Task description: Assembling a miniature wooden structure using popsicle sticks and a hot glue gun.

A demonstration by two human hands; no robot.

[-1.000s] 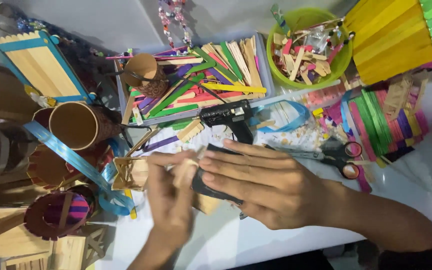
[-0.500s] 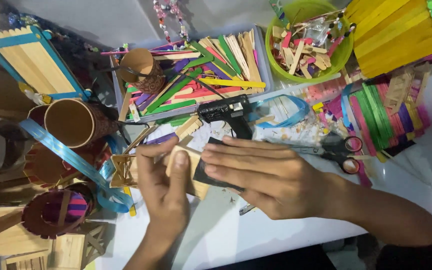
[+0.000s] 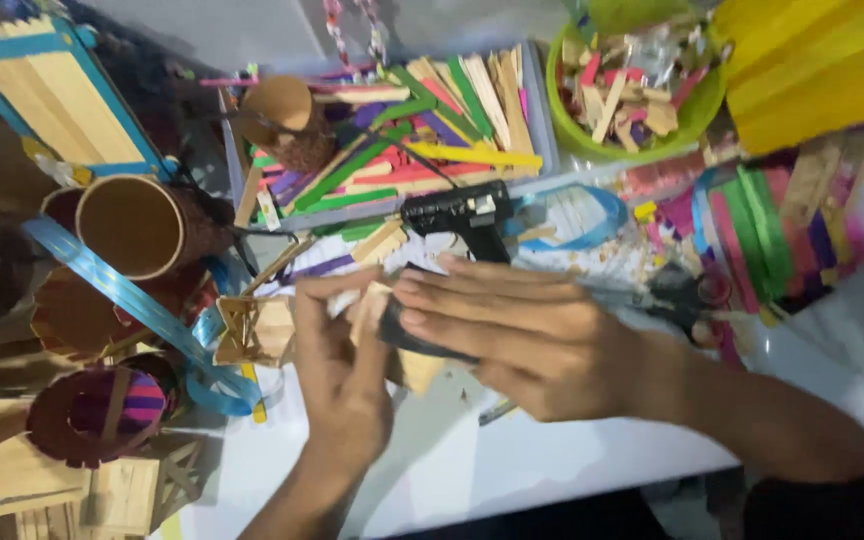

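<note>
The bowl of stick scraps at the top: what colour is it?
Lime green bowl, seen in the head view, the only one.

Two hands (image 3: 542,340), one glue gun (image 3: 457,213), one green bowl (image 3: 592,140), one pair of scissors (image 3: 687,295) and one cardboard tube (image 3: 137,225) show.

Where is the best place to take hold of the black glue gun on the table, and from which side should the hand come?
Probably the handle of the black glue gun. It points down toward the person, its lower end close to the fingers of the right hand. The body lies crosswise above it, and a dark cord seems to run up over the coloured sticks. Coming from the near side, wrapping the handle, looks simplest.
</note>
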